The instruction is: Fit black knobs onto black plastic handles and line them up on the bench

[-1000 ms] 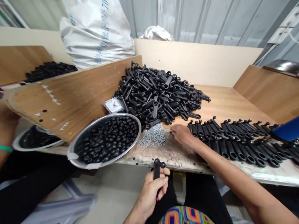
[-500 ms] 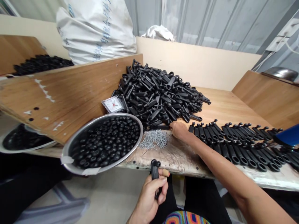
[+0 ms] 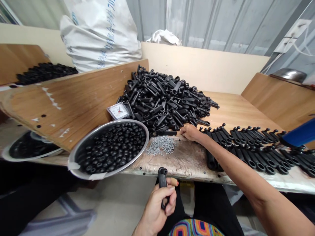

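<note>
Two bare hands in view, one grip closed, one unclear. Left hand [image 3: 157,205] sits low, below the table's front edge, fingers wrapped tight round the shank of a black plastic handle [image 3: 162,183]. The handle's ring head sticks up above the fist and its far end pokes out under the fingers. A tan-capped fingertip [image 3: 173,181] stands just beside the head. Right hand [image 3: 190,132] reaches out over the worn wooden tabletop [image 3: 182,162], fingers bunched almost shut, tips just beside the end of a loose black handle [image 3: 166,133] at the foot of a big heap of black handles [image 3: 162,98]. Cannot tell if anything is pinched between those fingers. Just left of the fingertips lies a spill of steel screws [image 3: 161,146], then a steel basin [image 3: 115,120] full of black knobs [image 3: 110,147]. A small square clock [image 3: 118,110] leans at the heap's edge, beside a tilted wooden board [image 3: 61,111]. Right of the right hand, rows of black handles [image 3: 256,154] lie side by side, a blue object [image 3: 299,136] above them.
</note>
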{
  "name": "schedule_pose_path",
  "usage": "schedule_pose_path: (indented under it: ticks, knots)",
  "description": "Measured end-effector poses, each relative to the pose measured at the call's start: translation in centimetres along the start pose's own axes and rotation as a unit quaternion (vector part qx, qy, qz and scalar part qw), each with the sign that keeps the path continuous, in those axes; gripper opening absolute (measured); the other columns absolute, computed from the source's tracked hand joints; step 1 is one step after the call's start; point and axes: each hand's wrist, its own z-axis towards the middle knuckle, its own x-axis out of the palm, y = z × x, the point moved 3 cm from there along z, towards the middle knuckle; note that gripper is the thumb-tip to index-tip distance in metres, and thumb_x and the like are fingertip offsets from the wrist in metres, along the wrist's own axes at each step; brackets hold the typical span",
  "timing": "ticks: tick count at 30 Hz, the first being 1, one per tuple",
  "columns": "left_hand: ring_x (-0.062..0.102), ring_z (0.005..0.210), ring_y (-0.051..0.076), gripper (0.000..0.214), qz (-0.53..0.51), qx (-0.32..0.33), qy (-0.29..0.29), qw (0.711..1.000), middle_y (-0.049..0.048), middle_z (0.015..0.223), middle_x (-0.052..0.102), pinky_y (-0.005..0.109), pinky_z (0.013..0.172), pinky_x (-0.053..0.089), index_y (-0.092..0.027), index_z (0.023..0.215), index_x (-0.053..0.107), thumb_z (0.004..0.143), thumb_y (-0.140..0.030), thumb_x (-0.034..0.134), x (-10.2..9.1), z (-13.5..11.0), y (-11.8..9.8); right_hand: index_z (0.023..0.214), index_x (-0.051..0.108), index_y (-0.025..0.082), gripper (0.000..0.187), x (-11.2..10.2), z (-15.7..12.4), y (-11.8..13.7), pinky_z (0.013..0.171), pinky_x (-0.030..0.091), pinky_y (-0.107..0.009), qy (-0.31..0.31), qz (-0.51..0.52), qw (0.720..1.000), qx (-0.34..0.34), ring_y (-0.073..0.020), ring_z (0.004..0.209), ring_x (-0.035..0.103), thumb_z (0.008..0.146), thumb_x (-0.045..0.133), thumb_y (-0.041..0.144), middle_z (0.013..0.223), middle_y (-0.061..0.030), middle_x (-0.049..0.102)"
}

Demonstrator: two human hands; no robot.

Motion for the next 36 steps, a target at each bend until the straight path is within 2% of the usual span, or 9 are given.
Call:
schedule_pose_path:
  ticks: [12,19,25,28,31,34,36]
  knots:
    - [0.027,0.031,0.003,0.014,-0.005,-0.023,0.028,0.999,-0.0048,0.043,0.042,0.019,0.036,0.011,-0.012,0.085,0.054,0.073,-0.016,0.048,1.6,1.2,-0.3,0.103,0.055,0.012,0.025,1.7,0.1,0.7,0.08,0.048,-0.037,-0.038,-0.06,0.997,0.03,-0.0169,0.091,0.056,0.087,0.049,0.03,0.103,-0.007,0.057]
    - [0.026,0.031,0.004,0.015,0.007,-0.02,0.024,0.999,-0.0045,0.043,0.042,0.02,0.036,0.011,-0.013,0.084,0.054,0.07,-0.016,0.049,2.2,0.9,-0.2,0.104,0.055,0.008,0.024,1.2,-1.0,2.1,0.085,0.044,-0.037,-0.079,-0.033,0.995,0.042,-0.0208,0.101,0.052,0.088,0.044,0.024,0.106,-0.0131,0.055]
    - [0.025,0.031,0.004,0.017,0.054,-0.007,0.0,0.998,-0.0052,0.042,0.04,0.02,0.035,0.012,-0.012,0.085,0.053,0.07,-0.018,0.05,2.9,0.8,-0.2,0.106,0.053,0.01,0.028,-0.3,-2.0,2.8,0.082,0.045,-0.039,-0.09,0.037,0.995,0.025,-0.0187,0.096,0.054,0.087,0.048,0.03,0.106,-0.0092,0.055]
    - [0.026,0.032,0.004,0.017,0.081,0.024,-0.037,0.996,-0.0053,0.043,0.042,0.019,0.035,0.013,-0.013,0.085,0.052,0.07,-0.02,0.051,3.2,0.7,-0.6,0.095,0.058,0.008,0.02,-1.6,-3.8,3.5,0.075,0.045,-0.031,-0.088,0.094,0.992,-0.005,-0.0168,0.086,0.056,0.087,0.045,0.021,0.094,-0.0098,0.06]
    - [0.028,0.032,0.004,0.018,0.111,0.06,-0.076,0.989,-0.0051,0.044,0.045,0.018,0.036,0.013,-0.013,0.086,0.052,0.07,-0.02,0.053,3.4,0.9,-0.8,0.084,0.06,0.013,0.019,-2.5,-7.5,4.8,0.063,0.041,-0.019,-0.067,0.161,0.982,-0.071,-0.01,0.071,0.055,0.084,0.041,0.015,0.078,-0.0025,0.061]
    - [0.029,0.032,0.004,0.013,0.135,0.086,-0.094,0.983,-0.0047,0.043,0.045,0.018,0.035,0.014,-0.012,0.078,0.052,0.069,-0.021,0.055,4.0,1.2,-0.7,0.077,0.059,0.014,0.018,-2.6,-11.7,5.9,0.056,0.036,-0.015,-0.048,0.287,0.946,-0.142,-0.0069,0.062,0.049,0.081,0.041,0.017,0.068,0.0026,0.057]
    - [0.029,0.032,0.004,0.011,0.147,0.093,-0.092,0.98,-0.0043,0.042,0.044,0.018,0.035,0.014,-0.012,0.07,0.051,0.068,-0.021,0.056,4.5,1.4,-0.4,0.073,0.058,0.013,0.017,-2.4,-13.7,6.2,0.056,0.034,-0.017,-0.042,0.369,0.916,-0.151,-0.0079,0.062,0.048,0.078,0.042,0.018,0.066,0.002,0.055]
